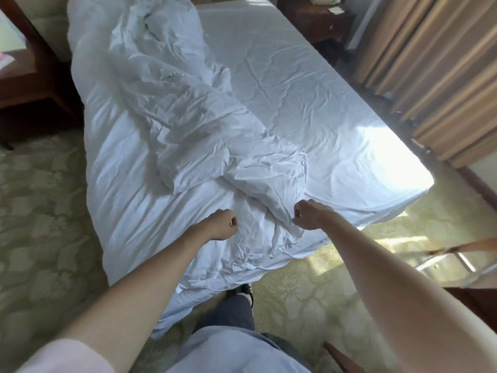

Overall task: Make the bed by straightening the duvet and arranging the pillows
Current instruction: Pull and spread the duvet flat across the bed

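A white duvet lies crumpled in a long heap over the left half of the bed, its near end hanging over the foot. The right half shows the bare white fitted sheet. My left hand grips the duvet's near edge with curled fingers. My right hand grips a fold of the same edge a little to the right. No pillow is visible on the bed.
A dark wooden nightstand stands left of the bed and another one at the far right. Beige curtains hang along the right. Patterned green carpet surrounds the bed. My leg and shoe stand at the bed's foot.
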The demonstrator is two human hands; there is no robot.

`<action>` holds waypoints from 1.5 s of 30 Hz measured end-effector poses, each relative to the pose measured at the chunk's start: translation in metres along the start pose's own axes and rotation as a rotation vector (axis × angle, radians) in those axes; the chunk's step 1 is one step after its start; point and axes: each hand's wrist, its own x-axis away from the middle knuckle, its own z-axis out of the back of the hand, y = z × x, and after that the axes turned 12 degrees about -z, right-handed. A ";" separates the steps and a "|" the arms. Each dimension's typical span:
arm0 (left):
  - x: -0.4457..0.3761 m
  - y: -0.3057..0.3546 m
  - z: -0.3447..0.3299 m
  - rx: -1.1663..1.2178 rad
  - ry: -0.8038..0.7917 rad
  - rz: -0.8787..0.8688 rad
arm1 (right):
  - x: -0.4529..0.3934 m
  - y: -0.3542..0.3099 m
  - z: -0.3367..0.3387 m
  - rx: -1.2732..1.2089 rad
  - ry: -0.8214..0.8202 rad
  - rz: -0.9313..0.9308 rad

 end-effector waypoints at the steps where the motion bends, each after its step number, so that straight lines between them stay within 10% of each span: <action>1: -0.015 -0.001 0.001 0.012 0.004 0.013 | -0.016 0.001 0.002 -0.011 -0.012 -0.002; 21: -0.182 0.003 -0.077 0.144 -0.048 0.208 | -0.220 0.015 -0.110 -0.697 -0.257 -0.373; 38: -0.206 0.234 -0.077 -0.061 0.364 0.149 | -0.133 0.131 0.049 -1.023 -0.020 0.048; 45: -0.180 0.232 -0.028 -0.033 0.401 0.247 | -0.155 0.122 0.080 -1.488 -0.744 0.083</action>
